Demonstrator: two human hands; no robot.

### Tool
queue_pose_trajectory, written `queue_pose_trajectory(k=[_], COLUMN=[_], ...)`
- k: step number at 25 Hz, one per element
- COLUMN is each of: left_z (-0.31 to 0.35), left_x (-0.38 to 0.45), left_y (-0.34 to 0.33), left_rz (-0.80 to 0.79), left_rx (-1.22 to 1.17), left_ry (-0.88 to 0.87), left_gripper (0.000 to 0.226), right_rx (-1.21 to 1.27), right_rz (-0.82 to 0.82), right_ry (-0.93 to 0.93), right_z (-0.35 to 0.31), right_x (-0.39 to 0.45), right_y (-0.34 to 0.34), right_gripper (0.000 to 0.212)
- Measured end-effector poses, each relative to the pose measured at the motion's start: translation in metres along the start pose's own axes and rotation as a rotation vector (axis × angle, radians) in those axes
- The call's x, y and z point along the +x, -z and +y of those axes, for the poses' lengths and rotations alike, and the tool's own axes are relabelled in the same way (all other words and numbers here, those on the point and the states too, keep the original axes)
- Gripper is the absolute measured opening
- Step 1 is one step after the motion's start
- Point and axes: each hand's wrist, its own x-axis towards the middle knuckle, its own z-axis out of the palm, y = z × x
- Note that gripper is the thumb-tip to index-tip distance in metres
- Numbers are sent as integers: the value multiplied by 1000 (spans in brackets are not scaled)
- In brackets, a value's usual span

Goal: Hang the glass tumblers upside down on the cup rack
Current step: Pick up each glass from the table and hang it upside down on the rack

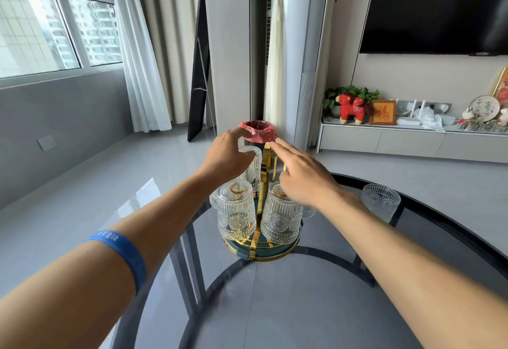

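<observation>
Bare forearms reach over the smoked-glass surface (275,307); left hand (224,156) clamps a ribbed tumbler (251,167), half-hidden, on the gold cup rack (264,183); right hand (301,176) rests spread, covering another inverted tumbler (280,216) near the far edge

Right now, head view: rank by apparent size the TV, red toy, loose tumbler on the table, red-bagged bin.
1. TV, cropped by the frame
2. Red-bagged bin, partly hidden; loose tumbler; red toy: all look alike, depths differ, unranked

Your two bare forearms, no sleeves showing, your left hand (230,153) and right hand (301,175) without rings, your blue wristband (123,252) with pale printed marks
</observation>
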Motion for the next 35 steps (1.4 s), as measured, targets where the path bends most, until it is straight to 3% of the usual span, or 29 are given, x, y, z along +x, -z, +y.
queue_pose_trajectory(k=[5, 12, 21, 30, 35], left_z=[50, 123, 148, 171, 167], left_x=[-60, -109, -106, -48, -43], left_y=[17, -41, -179, -274, -284], left_rz=[144, -16, -301, -373, -273], left_rx=[-194, -215, -36, 72, 25], left_ry=[-151, -357, -159, -38, 15], left_gripper=[44, 55, 75, 102, 83], right_rx=[173, 266, 442, 381, 361], right_rz=[279, 289, 236, 80, 41], right_ry=[-82, -297, -472, -470, -462], right_z=[33, 100, 180, 205, 202], right_x=[-70, -157, -222, -224, -224], right_y=[-7, 2, 0, -7, -13], right_gripper=[59, 54, 53, 56, 56])
